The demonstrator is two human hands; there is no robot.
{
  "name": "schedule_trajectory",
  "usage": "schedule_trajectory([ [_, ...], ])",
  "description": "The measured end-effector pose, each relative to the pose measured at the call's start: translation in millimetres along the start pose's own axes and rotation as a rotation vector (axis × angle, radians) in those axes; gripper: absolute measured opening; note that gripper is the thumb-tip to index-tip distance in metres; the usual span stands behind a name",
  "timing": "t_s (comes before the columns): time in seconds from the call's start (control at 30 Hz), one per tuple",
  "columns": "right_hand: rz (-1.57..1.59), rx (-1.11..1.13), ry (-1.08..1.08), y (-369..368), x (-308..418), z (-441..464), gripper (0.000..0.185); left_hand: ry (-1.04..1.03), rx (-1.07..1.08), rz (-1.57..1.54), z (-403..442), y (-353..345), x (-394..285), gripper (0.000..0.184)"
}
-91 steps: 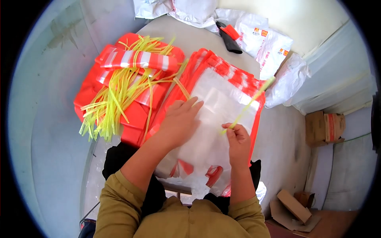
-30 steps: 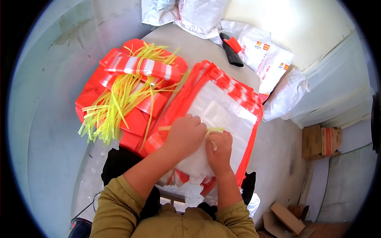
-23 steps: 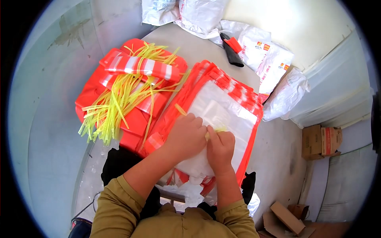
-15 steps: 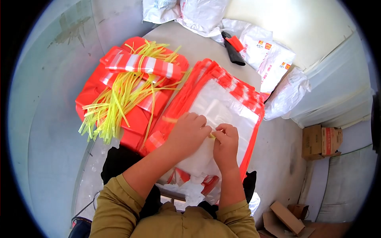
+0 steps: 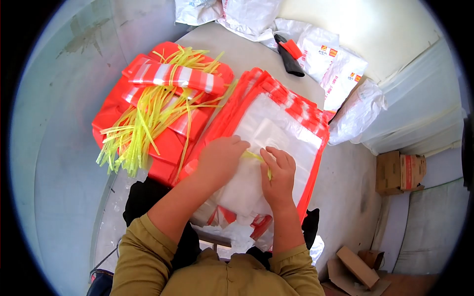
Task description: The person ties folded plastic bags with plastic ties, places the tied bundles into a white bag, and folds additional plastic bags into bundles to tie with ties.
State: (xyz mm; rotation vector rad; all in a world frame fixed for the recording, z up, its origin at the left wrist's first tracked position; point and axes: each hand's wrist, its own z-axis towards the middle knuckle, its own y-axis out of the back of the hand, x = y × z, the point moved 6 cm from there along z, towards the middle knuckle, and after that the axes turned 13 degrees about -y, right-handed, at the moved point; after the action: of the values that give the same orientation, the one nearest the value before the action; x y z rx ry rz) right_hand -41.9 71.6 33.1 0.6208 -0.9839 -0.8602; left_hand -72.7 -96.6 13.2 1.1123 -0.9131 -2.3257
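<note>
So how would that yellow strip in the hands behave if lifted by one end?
Probably floppy: the yellow strip bends where the right hand holds it. Likely very light too, since it looks thin and narrow. The heaped yellow strips bend and cross loosely, which suggests little stiffness.

The bare left forearm (image 5: 180,204), emerging from an olive-brown fabric sleeve (image 5: 148,249), slants forward and inward; the bare right forearm (image 5: 288,228) runs almost straight ahead. The bare left hand (image 5: 222,157) lies back upward, fingers bent inward. Near it, slightly apart, the bare right hand (image 5: 279,172) curls its fingers beside a forward-pointing thumb.
</note>
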Motion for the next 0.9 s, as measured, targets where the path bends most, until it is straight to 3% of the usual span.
schedule_trajectory([
  [0.13,-0.055,-0.015,-0.040,-8.4,-23.0,-22.6,0.033,0.081,0.097,0.093,-2.5,2.6,14.6,0.021],
  [0.33,-0.074,-0.012,-0.076,-6.3,-22.7,-25.4,0.034,0.017,0.079,0.106,0.1,3.8,13.6,0.007],
  [0.67,-0.179,-0.049,0.001,-0.4,-17.4,-24.3,0.037,0.057,0.026,0.180,-2.9,-1.0,21.4,0.012],
  [0.9,-0.195,0.025,0.000,13.6,-1.8,-10.6,0.011,0.062,0.046,0.225,-3.5,-3.4,18.4,0.008],
])
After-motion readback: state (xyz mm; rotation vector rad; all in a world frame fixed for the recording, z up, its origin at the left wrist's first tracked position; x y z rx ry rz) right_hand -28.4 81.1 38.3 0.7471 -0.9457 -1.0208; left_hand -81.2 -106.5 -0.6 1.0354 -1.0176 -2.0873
